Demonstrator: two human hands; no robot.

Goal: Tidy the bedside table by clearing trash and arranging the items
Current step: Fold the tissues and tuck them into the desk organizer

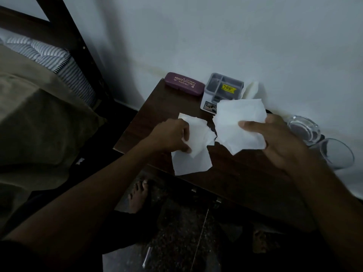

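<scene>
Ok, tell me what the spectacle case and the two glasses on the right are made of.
Spectacle case: probably hard plastic, maroon, matte, with printed gold lettering. Low glass and tall glass: clear glass, or possibly clear plastic; both are see-through with bright rims.

Dim, bluish light; dark shadows below, slight blur, wide-angle bending at edges.

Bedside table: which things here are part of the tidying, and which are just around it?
Part of the job:
white tissue in left hand
white tissue in right hand
maroon spectacle case
grey compartment organiser
crumpled white tissue by wall
clear glass ashtray
clear drinking glass

Just around:
striped mattress
olive blanket
</scene>
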